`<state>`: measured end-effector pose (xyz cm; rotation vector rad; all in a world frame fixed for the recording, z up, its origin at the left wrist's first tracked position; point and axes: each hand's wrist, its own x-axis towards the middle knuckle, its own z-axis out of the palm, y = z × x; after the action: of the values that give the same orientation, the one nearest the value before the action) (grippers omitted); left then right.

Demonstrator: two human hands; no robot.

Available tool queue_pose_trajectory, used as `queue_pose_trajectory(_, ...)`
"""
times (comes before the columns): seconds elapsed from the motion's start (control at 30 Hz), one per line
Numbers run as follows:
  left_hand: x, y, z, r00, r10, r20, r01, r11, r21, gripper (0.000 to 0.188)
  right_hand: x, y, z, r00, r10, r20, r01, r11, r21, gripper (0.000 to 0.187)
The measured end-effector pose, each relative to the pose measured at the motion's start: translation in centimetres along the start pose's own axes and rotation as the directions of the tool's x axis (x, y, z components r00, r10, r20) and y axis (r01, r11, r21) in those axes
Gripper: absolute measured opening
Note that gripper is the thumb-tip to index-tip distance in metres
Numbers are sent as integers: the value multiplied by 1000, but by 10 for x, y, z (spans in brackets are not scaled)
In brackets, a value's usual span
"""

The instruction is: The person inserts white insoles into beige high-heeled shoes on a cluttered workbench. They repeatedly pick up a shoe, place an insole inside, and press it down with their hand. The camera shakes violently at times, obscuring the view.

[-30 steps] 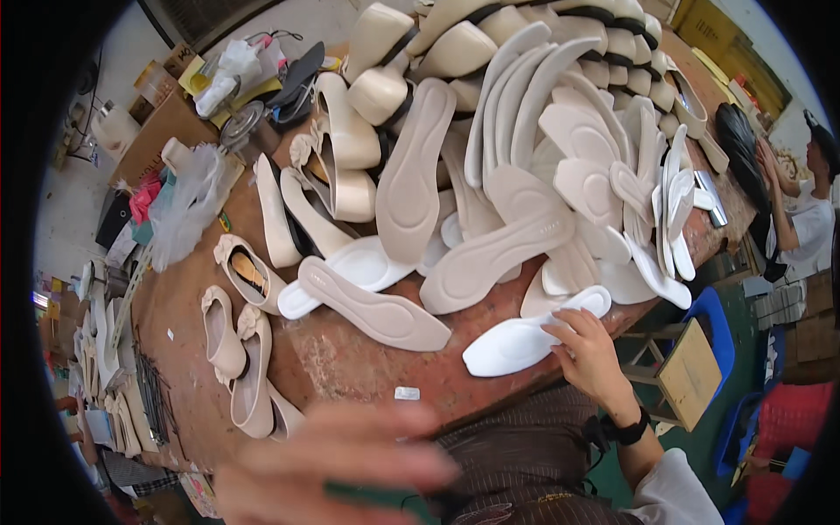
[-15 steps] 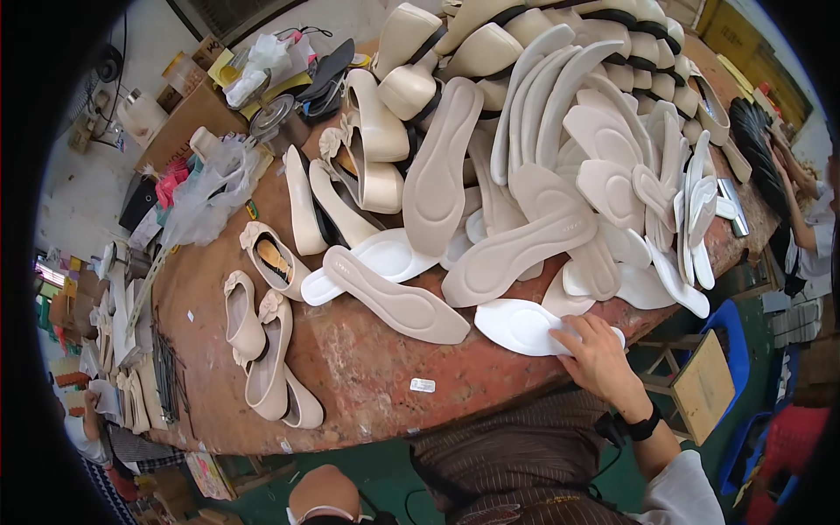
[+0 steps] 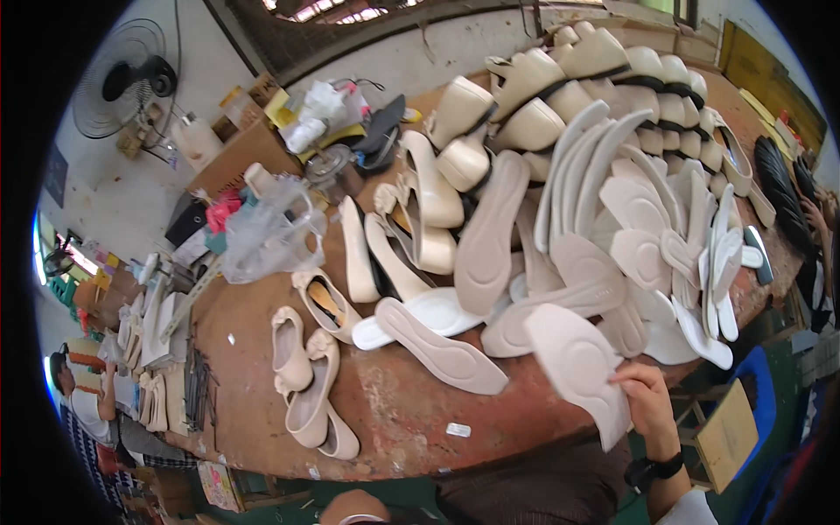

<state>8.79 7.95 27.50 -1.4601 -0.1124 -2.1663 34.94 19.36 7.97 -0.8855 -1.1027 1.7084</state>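
One beige insole (image 3: 577,359) is now lifted in the right hand (image 3: 649,402), and this is the main change I notice from my distant place. Half a second ago, a white-faced insole lay flat on the table (image 3: 398,437) under these same fingers; that spot no longer shows it, so I judge it is the same piece, turned over, its beige padded face with the embossed oval toward me. The grip is a narrow pinch: the fingertips are brought together at the insole's right edge, although the thumb's exact place I do not make out. The insole is tilted over the near edge of the table, its far end in front of the heaped insoles (image 3: 637,206); whether it touches them, I am not sure. For the work, this means one piece is taken up and its padded side can be seen. The bow-trimmed flats (image 3: 293,350) remain standing at the left. The left hand, blurred in the foreground one second ago, is now outside the picture, so its grip I cannot tell.
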Motion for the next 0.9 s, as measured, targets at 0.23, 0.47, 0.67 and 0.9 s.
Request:
queue_pose_trajectory(0.23, -7, 11, 11, 364, -853, 375, 884, 189, -428, 13, 4, 12, 15, 997, 54, 48, -71, 873, 482, 29)
queue_pose_trajectory(0.47, -10, 1, -1, 461, -761, 456, 870, 285, -403, 16, 12, 28, 9, 996, 90, -7, -84, 954, 289, 34)
queue_pose_trajectory(0.67, -20, -32, -16, 521, -628, 579, 854, 363, -374, 23, 20, 20, 43, 983, 180, 35, -172, 841, 512, 50)
queue_pose_trajectory(0.9, -125, -190, -35, 200, -953, 227, 676, 302, 672, 54, 16, 33, 22, 974, 183, 135, -225, 700, 678, 68)
